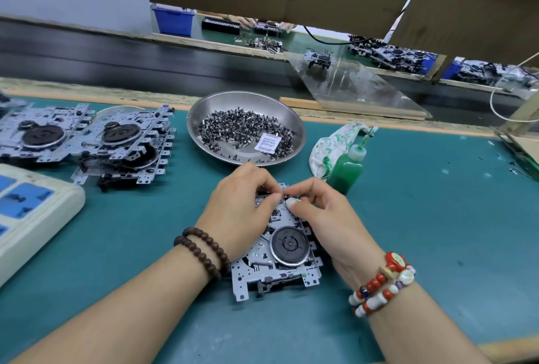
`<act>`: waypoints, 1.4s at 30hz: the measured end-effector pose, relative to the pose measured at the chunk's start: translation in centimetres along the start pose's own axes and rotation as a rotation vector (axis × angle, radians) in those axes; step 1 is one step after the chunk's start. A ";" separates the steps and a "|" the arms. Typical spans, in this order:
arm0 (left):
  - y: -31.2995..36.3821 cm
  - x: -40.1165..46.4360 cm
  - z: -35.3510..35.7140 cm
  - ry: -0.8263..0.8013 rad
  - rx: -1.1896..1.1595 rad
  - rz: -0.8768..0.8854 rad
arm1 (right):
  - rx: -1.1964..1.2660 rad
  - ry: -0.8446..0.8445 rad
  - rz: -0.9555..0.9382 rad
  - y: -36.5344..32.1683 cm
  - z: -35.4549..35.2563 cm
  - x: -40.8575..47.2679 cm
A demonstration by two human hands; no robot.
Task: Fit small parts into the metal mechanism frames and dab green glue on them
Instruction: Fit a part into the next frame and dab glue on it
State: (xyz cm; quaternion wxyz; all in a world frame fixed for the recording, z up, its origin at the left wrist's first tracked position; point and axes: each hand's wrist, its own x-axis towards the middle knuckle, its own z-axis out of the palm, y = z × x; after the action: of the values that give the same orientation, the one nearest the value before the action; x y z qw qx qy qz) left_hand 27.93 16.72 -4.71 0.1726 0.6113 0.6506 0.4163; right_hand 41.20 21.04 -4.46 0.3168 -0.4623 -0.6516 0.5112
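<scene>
Fitting step, I judge: both hands, left (242, 206) and right (318, 212), have fingers pinched together over the frame (277, 273); any part between them is hidden. Next comes the glue (345, 171), untouched.

The white sachet (267, 143) among the small parts in the steel bowl (204, 108) reads "DESICCANT… DO NOT EAT".

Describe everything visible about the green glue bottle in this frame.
The glue bottle is a small squeeze bottle of translucent plastic, filled almost to the shoulder with bright green liquid. It has a pale green cap with a thin needle nozzle pointing up and slightly right. It stands upright on the teal mat, right of the metal dish, against a white cloth smeared with green. Neither hand touches it.
</scene>
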 end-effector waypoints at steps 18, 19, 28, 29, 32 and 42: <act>-0.4 0.1 0.2 0.009 -0.025 0.007 | 0.052 -0.055 0.042 -0.2 -0.3 0.4; -0.4 0.1 0.2 0.010 -0.023 0.007 | 0.059 -0.060 0.050 -0.2 -0.3 0.4; -0.4 0.1 0.2 0.010 -0.030 0.007 | 0.074 -0.046 0.088 -0.3 -0.2 0.6; -0.4 0.1 0.2 0.007 -0.026 0.005 | 0.075 -0.042 0.084 -0.2 -0.2 0.6; -0.4 0.1 0.2 0.006 -0.021 0.006 | 0.071 -0.024 0.070 -0.1 -0.2 0.5; -0.5 0.1 0.1 -0.002 -0.039 0.001 | 0.058 -0.034 0.070 -0.2 -0.2 0.3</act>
State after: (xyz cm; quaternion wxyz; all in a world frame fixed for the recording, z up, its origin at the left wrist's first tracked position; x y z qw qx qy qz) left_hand 27.70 16.88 -5.15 0.1850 0.6084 0.6419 0.4284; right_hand 41.26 21.35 -4.22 0.3010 -0.4668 -0.6252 0.5484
